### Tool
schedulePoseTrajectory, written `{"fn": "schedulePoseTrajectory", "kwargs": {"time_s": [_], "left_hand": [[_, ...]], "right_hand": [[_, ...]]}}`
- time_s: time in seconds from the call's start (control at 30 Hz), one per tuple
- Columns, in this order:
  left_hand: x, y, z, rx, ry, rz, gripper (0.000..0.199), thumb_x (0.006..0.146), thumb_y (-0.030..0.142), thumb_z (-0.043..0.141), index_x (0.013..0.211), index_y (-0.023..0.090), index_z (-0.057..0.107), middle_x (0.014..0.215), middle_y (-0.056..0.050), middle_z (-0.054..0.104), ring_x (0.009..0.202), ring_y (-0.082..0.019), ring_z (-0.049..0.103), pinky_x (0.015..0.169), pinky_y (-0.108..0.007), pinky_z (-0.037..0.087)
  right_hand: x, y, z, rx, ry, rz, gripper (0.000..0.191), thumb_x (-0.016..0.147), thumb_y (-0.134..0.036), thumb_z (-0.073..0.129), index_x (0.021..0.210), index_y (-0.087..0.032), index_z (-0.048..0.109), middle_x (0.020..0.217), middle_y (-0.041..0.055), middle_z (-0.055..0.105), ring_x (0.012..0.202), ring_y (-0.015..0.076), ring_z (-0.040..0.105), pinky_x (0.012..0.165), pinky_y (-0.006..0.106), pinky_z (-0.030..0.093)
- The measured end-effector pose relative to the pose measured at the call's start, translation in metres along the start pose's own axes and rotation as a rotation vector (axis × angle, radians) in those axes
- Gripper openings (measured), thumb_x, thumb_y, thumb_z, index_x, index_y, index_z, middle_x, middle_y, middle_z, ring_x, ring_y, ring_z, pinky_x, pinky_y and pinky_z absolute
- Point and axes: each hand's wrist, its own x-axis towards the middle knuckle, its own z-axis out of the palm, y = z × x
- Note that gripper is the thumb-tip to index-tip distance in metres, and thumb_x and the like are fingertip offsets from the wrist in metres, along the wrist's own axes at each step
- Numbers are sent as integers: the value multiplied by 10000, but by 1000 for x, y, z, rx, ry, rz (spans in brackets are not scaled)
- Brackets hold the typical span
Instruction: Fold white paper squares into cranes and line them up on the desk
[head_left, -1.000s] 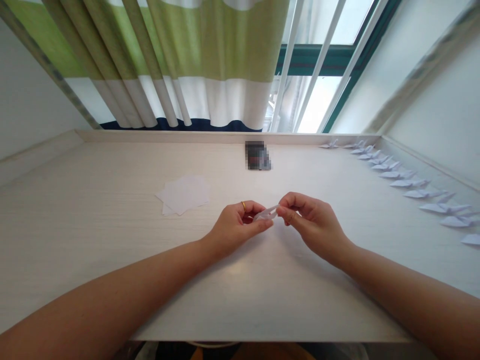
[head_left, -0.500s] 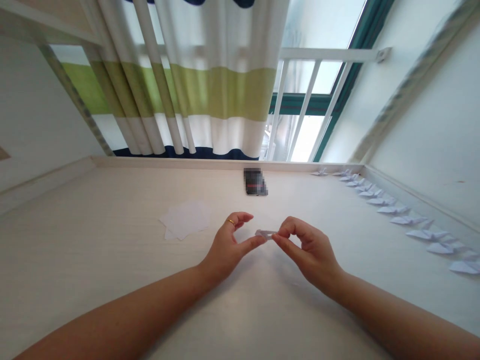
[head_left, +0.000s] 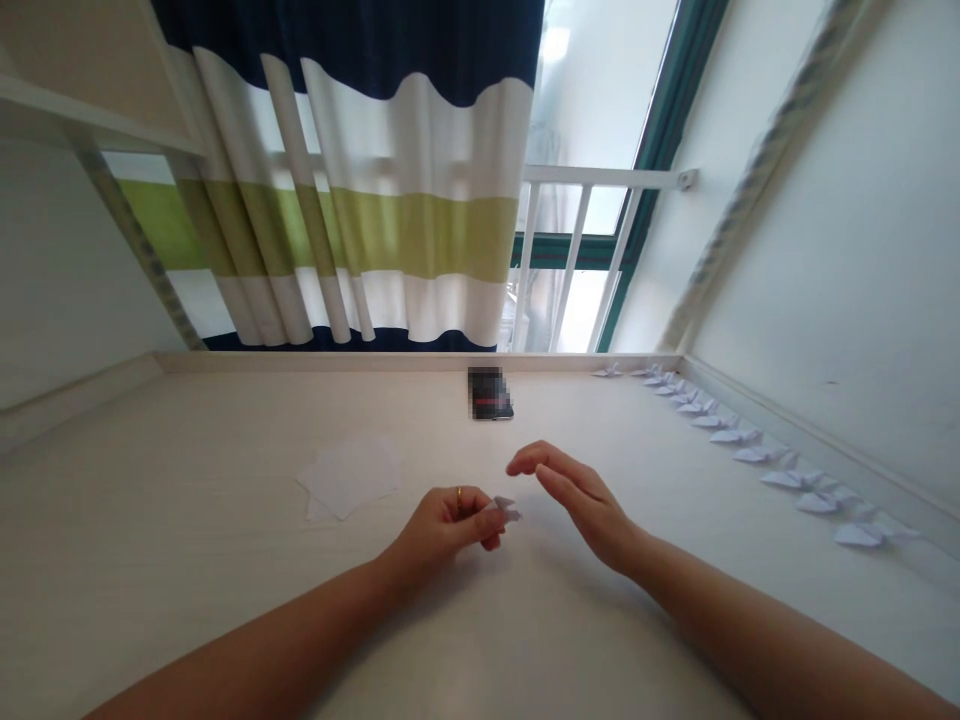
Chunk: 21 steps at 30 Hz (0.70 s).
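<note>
Between thumb and fingers, my left hand (head_left: 459, 522) pinches a small folded white paper (head_left: 507, 508); a ring is on one finger. My right hand (head_left: 581, 495) is a little to the right of the paper and apart from it, its fingers stretched out and holding nothing. Left of my hands, a few loose white sheets (head_left: 351, 478) lie overlapping on the white table (head_left: 210, 570). Along the table's right side runs a row of several folded white paper shapes (head_left: 784, 480).
A dark, blurred object (head_left: 489, 393) lies near the table's back edge. Behind the table hang a striped curtain (head_left: 420, 235) and a white railing (head_left: 574, 178) in front of a window. A raised rim (head_left: 337, 362) borders the table's back.
My right hand has let go of the folded paper and opened. My left hand has closed around the paper. The view has tilted up and turned slightly right.
</note>
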Motion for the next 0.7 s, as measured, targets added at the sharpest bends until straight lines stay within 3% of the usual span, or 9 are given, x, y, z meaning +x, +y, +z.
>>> {"fn": "schedulePoseTrajectory", "kwargs": {"time_s": [0.13,0.23,0.37,0.7], "left_hand": [[0,1,-1,-74,-74,-88,258,644,370,634,573,128,577,473,8,572,462,-87,494,529,-224,375],[0,0,-1,-117,-113,-127,270,641,371,638,566,120,573,457,5,574,417,-79,486,473,-211,355],[2,-1,-2,-172,-110,-163,257,627,346,658,553,120,560,412,13,556,378,-71,468,448,-201,346],[2,-3,-3,-320,-156,-188,249,647,330,649,568,112,558,465,-7,588,402,-70,505,433,-177,382]], "right_hand": [[0,10,5,155,-275,174,368,876,-390,304,873,-132,566,837,58,576,818,149,523,806,325,378],[-2,16,10,296,-395,242,336,838,-416,397,766,-119,536,708,34,572,691,123,526,708,292,397],[-3,18,12,414,-329,314,278,755,-384,553,661,-132,485,568,-24,508,547,75,457,554,218,350],[-5,18,19,775,-318,520,282,707,-358,599,614,-101,528,466,-20,507,390,50,424,391,180,282]]}}
